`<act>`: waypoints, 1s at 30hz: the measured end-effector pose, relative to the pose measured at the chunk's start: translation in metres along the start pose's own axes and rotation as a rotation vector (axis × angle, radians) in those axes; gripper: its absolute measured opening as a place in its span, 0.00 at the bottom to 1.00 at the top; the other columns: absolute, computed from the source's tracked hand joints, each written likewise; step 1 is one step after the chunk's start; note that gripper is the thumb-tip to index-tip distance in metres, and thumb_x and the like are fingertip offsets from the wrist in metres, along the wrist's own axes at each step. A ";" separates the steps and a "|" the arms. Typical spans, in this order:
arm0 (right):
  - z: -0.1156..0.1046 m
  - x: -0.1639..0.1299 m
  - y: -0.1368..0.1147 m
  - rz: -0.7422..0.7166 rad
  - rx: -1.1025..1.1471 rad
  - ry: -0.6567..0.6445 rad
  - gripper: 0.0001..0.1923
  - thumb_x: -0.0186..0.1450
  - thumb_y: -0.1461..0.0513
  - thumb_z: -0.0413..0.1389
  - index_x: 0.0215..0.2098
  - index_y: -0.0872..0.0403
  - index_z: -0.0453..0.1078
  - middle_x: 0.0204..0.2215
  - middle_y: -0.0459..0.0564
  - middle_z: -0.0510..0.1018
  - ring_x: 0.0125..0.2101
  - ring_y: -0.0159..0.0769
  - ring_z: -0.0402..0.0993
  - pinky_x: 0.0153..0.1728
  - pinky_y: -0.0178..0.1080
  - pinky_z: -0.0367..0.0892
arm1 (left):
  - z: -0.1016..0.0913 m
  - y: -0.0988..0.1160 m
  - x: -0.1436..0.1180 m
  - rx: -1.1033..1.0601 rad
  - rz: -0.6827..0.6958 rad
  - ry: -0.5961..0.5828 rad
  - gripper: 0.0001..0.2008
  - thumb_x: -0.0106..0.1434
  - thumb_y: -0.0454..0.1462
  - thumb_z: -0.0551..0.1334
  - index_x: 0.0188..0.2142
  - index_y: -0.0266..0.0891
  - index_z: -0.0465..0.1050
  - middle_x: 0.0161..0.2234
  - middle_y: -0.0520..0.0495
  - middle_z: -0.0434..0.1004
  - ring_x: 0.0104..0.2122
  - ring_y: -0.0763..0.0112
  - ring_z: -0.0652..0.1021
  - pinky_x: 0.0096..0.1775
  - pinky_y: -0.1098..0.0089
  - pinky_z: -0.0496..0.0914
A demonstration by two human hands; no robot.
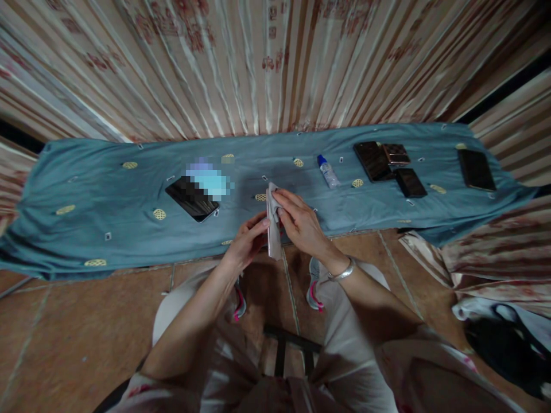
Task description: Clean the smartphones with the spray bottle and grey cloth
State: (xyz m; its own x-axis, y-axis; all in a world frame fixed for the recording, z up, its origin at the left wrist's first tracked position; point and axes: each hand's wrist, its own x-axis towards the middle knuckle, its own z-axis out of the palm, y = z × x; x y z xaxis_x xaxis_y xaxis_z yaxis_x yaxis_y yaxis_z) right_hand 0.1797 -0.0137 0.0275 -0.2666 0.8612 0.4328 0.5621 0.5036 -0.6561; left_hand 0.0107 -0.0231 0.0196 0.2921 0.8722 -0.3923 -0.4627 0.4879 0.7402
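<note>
Gripped by the left hand (248,240), a slim, phone-like slab (274,245) points lengthwise forward over the near edge of the worktop (129,201), the right hand (302,222) clamping a pale cloth (274,201) against its right side.

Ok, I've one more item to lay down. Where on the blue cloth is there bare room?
Widest is the left end of the blue cloth, left of the smartphone. More bare cloth lies beyond the left hand and right hand, between the pixelated area and the blue-capped bottle. Right of that bottle it's crowded: three dark rectangular items sit close together.
</note>
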 end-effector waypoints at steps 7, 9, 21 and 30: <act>0.003 -0.005 -0.008 -0.053 0.015 -0.042 0.24 0.74 0.63 0.44 0.65 0.49 0.67 0.63 0.55 0.71 0.60 0.43 0.69 0.63 0.52 0.66 | -0.001 0.003 0.009 -0.035 0.091 0.019 0.22 0.47 0.46 0.77 0.38 0.36 0.81 0.31 0.48 0.83 0.29 0.68 0.80 0.38 0.67 0.73; 0.004 -0.005 -0.009 -0.057 0.009 -0.033 0.24 0.74 0.63 0.44 0.65 0.49 0.67 0.63 0.55 0.71 0.60 0.43 0.69 0.63 0.52 0.66 | -0.002 0.003 0.009 -0.033 0.095 0.027 0.22 0.48 0.46 0.77 0.39 0.36 0.81 0.32 0.47 0.84 0.30 0.67 0.80 0.38 0.66 0.74; -0.002 0.002 0.004 -0.005 -0.003 0.042 0.24 0.75 0.61 0.44 0.66 0.50 0.67 0.63 0.55 0.72 0.62 0.44 0.68 0.65 0.52 0.64 | 0.005 0.000 0.000 -0.021 0.016 0.018 0.31 0.43 0.43 0.79 0.47 0.37 0.78 0.34 0.46 0.85 0.36 0.60 0.84 0.43 0.61 0.77; 0.003 0.004 0.020 0.063 0.036 0.054 0.23 0.74 0.60 0.45 0.63 0.50 0.70 0.60 0.53 0.75 0.61 0.41 0.71 0.65 0.50 0.65 | 0.006 0.007 -0.007 -0.039 0.044 0.002 0.31 0.44 0.43 0.79 0.48 0.37 0.77 0.41 0.42 0.85 0.46 0.53 0.83 0.48 0.57 0.77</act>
State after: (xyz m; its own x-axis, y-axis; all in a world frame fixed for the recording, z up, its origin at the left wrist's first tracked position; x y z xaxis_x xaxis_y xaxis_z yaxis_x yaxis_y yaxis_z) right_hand 0.1872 0.0000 0.0145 -0.1882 0.8869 0.4220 0.5475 0.4514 -0.7046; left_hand 0.0102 -0.0263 0.0310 0.2696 0.8927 -0.3612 -0.5076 0.4505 0.7344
